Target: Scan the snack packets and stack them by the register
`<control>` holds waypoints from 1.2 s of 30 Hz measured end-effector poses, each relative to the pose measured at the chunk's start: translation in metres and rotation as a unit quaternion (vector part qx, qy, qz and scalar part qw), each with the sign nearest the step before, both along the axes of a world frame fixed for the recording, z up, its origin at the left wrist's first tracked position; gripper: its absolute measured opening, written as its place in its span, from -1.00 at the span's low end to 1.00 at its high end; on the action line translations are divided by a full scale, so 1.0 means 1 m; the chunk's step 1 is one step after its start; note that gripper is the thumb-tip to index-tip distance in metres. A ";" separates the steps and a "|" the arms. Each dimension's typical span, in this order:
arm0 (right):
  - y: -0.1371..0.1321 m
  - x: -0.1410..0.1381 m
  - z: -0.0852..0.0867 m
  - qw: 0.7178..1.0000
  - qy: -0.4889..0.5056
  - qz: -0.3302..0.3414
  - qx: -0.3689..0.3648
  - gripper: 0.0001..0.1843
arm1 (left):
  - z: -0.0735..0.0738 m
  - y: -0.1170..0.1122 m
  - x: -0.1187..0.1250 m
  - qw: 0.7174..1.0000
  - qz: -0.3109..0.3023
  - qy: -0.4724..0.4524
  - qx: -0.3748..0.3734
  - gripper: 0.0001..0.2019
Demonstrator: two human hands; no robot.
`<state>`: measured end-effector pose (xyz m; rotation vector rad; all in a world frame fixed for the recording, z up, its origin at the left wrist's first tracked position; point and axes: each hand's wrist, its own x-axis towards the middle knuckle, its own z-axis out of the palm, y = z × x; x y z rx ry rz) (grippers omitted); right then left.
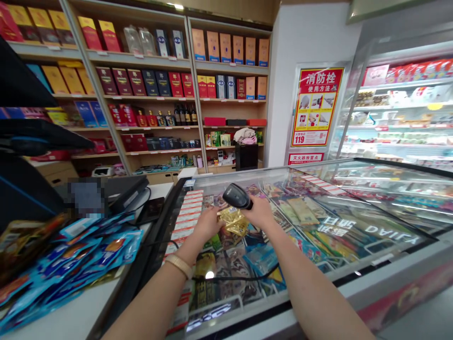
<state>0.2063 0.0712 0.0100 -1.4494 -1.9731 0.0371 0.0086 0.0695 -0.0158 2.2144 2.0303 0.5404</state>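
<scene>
Two hands meet over the chest freezer's glass lid (354, 222), near its left edge. The left hand (208, 225) pinches a crinkled gold packet (235, 221), and the right hand (262, 213) is wrapped around a barcode scanner (236, 196) just above it. Blue packets (81, 250) are heaped on the worktop (71, 316) beside them.

Two forearms (155, 302) of mine in shot, uncovered all the way back to the bottom edge. My left grip (208, 226) and right grip (262, 212) are bare as well. On the left wrist there's a gold-toned band (180, 266), slim, ribbed across, sitting snug just behind the hand.
</scene>
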 end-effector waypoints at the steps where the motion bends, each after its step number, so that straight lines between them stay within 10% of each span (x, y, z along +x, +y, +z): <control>1: 0.000 0.000 -0.001 1.000 0.000 0.003 0.002 -0.74 | 0.003 -0.006 -0.005 1.000 0.014 -0.006 0.005 -0.58; 17: -0.009 -0.014 -0.003 0.989 0.016 0.139 0.044 -0.81 | 0.024 -0.072 -0.074 0.918 0.190 -0.276 0.210 -0.82; 36: -0.023 -0.027 0.002 0.982 0.022 0.190 0.007 -0.81 | 0.026 -0.077 -0.067 0.930 0.179 -0.266 0.178 -0.83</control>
